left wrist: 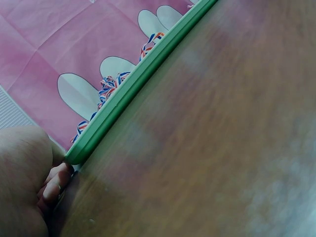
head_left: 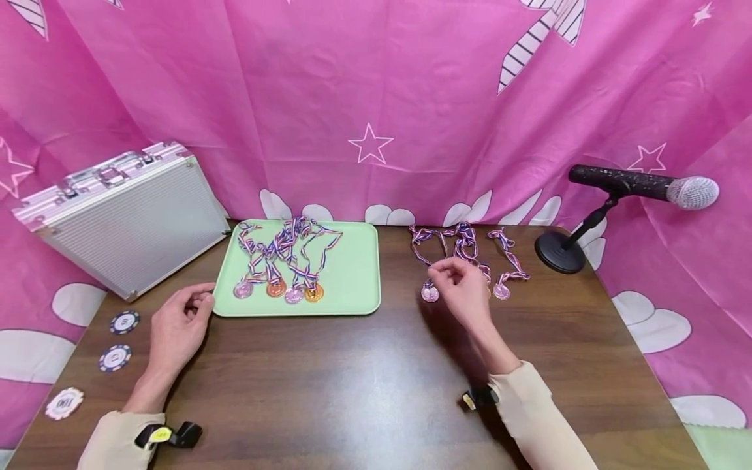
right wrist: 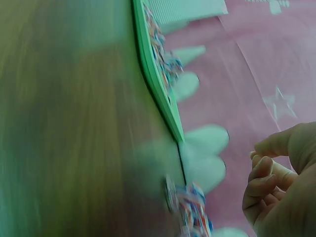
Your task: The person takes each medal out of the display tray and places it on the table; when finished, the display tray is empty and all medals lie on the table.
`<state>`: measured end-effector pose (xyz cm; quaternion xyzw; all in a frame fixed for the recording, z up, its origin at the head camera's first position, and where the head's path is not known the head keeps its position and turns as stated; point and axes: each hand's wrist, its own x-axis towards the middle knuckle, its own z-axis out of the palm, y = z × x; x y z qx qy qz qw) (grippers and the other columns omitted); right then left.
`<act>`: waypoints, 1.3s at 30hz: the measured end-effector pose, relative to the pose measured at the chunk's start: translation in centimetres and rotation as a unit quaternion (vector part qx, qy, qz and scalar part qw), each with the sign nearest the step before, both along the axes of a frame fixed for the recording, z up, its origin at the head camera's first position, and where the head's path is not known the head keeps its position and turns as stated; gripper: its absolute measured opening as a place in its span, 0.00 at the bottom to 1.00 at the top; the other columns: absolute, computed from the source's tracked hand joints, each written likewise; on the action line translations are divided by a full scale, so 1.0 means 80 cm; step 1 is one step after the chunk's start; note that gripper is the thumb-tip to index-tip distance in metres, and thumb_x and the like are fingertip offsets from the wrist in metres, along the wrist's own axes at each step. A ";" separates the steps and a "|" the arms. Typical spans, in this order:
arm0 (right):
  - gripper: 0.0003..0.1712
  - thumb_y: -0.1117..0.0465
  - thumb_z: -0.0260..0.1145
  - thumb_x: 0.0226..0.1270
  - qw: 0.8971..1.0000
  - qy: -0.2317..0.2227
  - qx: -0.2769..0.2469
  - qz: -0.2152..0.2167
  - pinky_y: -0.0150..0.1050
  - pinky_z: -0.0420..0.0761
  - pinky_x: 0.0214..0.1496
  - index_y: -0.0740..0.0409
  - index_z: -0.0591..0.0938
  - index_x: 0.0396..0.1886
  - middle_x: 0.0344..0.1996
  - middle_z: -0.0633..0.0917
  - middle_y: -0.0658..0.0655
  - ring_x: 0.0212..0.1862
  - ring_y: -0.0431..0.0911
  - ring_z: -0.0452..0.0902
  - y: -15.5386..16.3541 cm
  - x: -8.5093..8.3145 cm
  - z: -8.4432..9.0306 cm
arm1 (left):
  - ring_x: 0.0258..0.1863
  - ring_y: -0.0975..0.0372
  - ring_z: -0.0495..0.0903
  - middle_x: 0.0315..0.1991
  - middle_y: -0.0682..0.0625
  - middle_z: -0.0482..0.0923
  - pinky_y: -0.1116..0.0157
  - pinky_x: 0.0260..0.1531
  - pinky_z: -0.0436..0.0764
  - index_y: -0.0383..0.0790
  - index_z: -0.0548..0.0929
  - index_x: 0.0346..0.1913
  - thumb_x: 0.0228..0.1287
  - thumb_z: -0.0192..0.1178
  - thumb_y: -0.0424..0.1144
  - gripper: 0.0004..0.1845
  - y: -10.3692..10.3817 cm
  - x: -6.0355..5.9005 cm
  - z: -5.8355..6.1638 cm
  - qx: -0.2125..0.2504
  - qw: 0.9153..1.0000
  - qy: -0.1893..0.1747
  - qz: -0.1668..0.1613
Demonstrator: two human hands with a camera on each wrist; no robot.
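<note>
- Green tray point(head_left: 352, 274) near the desk's point(head_left: 364, 378) far edge holds four medals point(head_left: 277, 287); that share looks done.
- Three medals on the bare desk point(head_left: 501, 290), far right, look left to move.
- Right hand point(head_left: 464, 290) hovers over them, fingers curled, gripping nothing.
- Left hand point(head_left: 176, 326) rests loosely, empty, touching the tray's near left corner.

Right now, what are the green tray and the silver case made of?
The green tray looks like smooth matte plastic: one even pale colour, rounded corners and a moulded raised rim. The silver case looks like ribbed aluminium panelling with shiny metal edges and latches, though the ribbed sheet could be metal-look plastic.
</note>
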<state>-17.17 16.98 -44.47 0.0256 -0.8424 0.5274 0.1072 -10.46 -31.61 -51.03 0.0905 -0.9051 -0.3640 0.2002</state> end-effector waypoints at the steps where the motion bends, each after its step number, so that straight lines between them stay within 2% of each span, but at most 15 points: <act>1: 0.04 0.67 0.77 0.70 1.000 0.001 0.000 0.008 0.27 0.74 0.32 0.64 0.93 0.41 0.28 0.86 0.52 0.30 0.38 0.76 -0.009 0.000 0.000 | 0.34 0.75 0.71 0.45 0.42 0.85 0.80 0.34 0.67 0.34 0.90 0.62 0.80 0.64 0.36 0.15 0.000 0.000 0.000 0.000 1.000 0.000 0.000; 6: 0.04 0.68 0.75 0.68 0.999 0.005 -0.004 0.051 0.26 0.76 0.34 0.64 0.92 0.40 0.30 0.88 0.56 0.31 0.39 0.78 -0.050 0.001 -0.004 | 0.34 0.75 0.71 0.45 0.43 0.86 0.80 0.34 0.67 0.35 0.90 0.61 0.80 0.64 0.36 0.15 0.002 -0.002 -0.001 0.001 1.000 0.001 -0.001; 12: 0.02 0.68 0.78 0.66 0.996 0.014 0.031 0.083 0.28 0.77 0.33 0.61 0.93 0.38 0.27 0.87 0.53 0.29 0.37 0.77 -0.096 0.002 -0.015 | 0.33 0.75 0.71 0.44 0.42 0.85 0.79 0.34 0.67 0.35 0.90 0.61 0.80 0.64 0.36 0.15 0.003 -0.003 -0.001 0.000 1.000 0.001 -0.001; 20: 0.06 0.64 0.81 0.67 0.989 -0.019 0.071 0.128 0.32 0.79 0.37 0.58 0.94 0.42 0.27 0.89 0.51 0.28 0.34 0.77 -0.147 0.002 -0.028 | 0.33 0.75 0.71 0.44 0.42 0.86 0.79 0.34 0.67 0.35 0.90 0.61 0.80 0.64 0.36 0.15 0.003 -0.004 -0.001 -0.004 1.000 0.002 -0.001; 27: 0.10 0.65 0.84 0.64 0.986 -0.034 0.068 0.149 0.32 0.80 0.36 0.60 0.93 0.43 0.27 0.90 0.52 0.27 0.33 0.77 -0.178 -0.003 -0.034 | 0.34 0.76 0.71 0.45 0.43 0.86 0.80 0.34 0.67 0.35 0.90 0.62 0.80 0.64 0.36 0.15 0.002 -0.003 0.001 -0.001 1.000 0.003 0.000; 31: 0.12 0.64 0.86 0.62 0.983 -0.038 0.079 0.160 0.33 0.81 0.40 0.59 0.94 0.44 0.25 0.88 0.50 0.27 0.33 0.77 -0.197 -0.006 -0.039 | 0.34 0.75 0.71 0.45 0.43 0.86 0.80 0.34 0.66 0.35 0.90 0.62 0.80 0.63 0.36 0.15 0.000 -0.002 0.002 0.000 1.000 -0.001 0.005; 35: 0.15 0.61 0.88 0.59 0.982 -0.045 0.107 0.149 0.34 0.79 0.42 0.57 0.94 0.44 0.23 0.85 0.45 0.26 0.33 0.75 -0.211 -0.008 -0.044 | 0.34 0.75 0.70 0.46 0.42 0.86 0.80 0.34 0.66 0.34 0.90 0.62 0.80 0.63 0.36 0.16 -0.001 -0.002 -0.002 -0.002 1.000 -0.004 0.001; 39: 0.18 0.53 0.90 0.57 0.980 -0.041 0.144 0.129 0.34 0.77 0.38 0.53 0.94 0.43 0.23 0.83 0.42 0.27 0.34 0.74 -0.222 -0.011 -0.047 | 0.34 0.75 0.71 0.45 0.43 0.86 0.80 0.34 0.66 0.35 0.90 0.62 0.80 0.64 0.36 0.15 -0.001 -0.001 -0.003 -0.001 1.000 0.001 0.003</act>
